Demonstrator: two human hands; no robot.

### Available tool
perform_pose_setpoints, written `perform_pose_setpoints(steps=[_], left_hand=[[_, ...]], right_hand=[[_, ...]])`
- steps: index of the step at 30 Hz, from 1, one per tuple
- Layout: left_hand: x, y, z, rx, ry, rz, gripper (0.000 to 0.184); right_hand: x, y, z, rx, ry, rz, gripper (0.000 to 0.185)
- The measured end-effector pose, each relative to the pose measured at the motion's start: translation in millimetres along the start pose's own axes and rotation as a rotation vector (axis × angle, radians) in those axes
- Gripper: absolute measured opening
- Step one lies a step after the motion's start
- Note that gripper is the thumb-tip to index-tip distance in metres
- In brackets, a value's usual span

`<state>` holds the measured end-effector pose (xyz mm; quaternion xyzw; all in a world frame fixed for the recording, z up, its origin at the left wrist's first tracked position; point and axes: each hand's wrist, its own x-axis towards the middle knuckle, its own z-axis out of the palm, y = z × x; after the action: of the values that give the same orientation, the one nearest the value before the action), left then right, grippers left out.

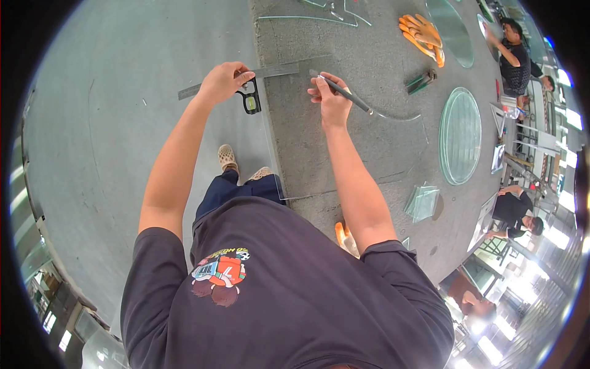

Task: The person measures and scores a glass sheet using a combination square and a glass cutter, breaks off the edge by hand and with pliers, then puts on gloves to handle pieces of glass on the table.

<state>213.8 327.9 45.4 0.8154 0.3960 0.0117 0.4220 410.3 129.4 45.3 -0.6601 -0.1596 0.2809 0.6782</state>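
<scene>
My left hand is closed on a combination square, pinching it near its black head with a yellow-green level vial. The square's metal blade reaches right across the edge of the grey worktable. In my right hand, a dark pen-shaped glass cutter is gripped, its tip end pointing left near the blade's end. Whether the tip touches the glass, I cannot tell. Beneath both hands' reach, a clear glass sheet lies on the table, slightly overhanging its left edge.
Orange work gloves, a stack of oval glass panes, small square glass pieces and a dark green object lie to the right. Glass offcuts lie at the far end. Other people are beyond the table.
</scene>
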Motion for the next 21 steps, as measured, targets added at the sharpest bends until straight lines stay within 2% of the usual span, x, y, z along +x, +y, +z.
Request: perform_pose_setpoints(steps=[3,6,7,10,11,13,14,15,16,17,21], left_hand=[[1.0,2.0,-2.3,-0.007,-0.053,-0.051,0.039],[3.1,-5.7,2.6,-0.036,-0.003,0.023,0.035],[2.7,-5.4,4.1,-0.031,0.039,0.045,0.034],[3.9,0.2,-2.0,-0.018,-0.068,-0.053,0.036],[5.5,-11.0,6.2,-0.056,0.009,0.031,0.036],[-0.6,-4.7,-0.1,0.003,0.0,0.08,0.037],[-2.6,-9.4,4.3,0.068,0.068,0.167,0.04],[5.8,-21.8,11.2,0.046,0.061,0.166,0.039],[9.6,-13.5,7.9,-0.028,0.05,0.142,0.035],[10.2,-8.8,6.8,-0.089,0.003,0.081,0.032],[6.7,2.5,-2.3,-0.017,0.008,0.05,0.03]], right_hand=[[9.5,3.6,5.9,-0.245,0.027,-0.071,0.021],[20.8,16.3,12.9,-0.598,0.107,-0.423,0.017],[22.7,20.0,18.3,-0.575,0.136,-0.423,0.012],[19.9,23.3,20.3,-0.654,0.12,-0.439,0.015],[18.8,22.3,20.6,-0.666,0.111,-0.402,0.015],[6.9,5.3,30.7,-0.503,0.082,-0.312,0.014],[3.2,5.9,30.2,-0.724,0.114,-0.504,0.014],[14.4,31.3,26.0,-0.676,0.18,-0.685,0.015],[24.0,41.1,23.3,-0.641,0.2,-0.729,0.017],[14.9,23.3,28.3,-0.572,0.186,-0.498,0.015],[13.8,20.8,25.9,-0.663,0.112,-0.446,0.017]])
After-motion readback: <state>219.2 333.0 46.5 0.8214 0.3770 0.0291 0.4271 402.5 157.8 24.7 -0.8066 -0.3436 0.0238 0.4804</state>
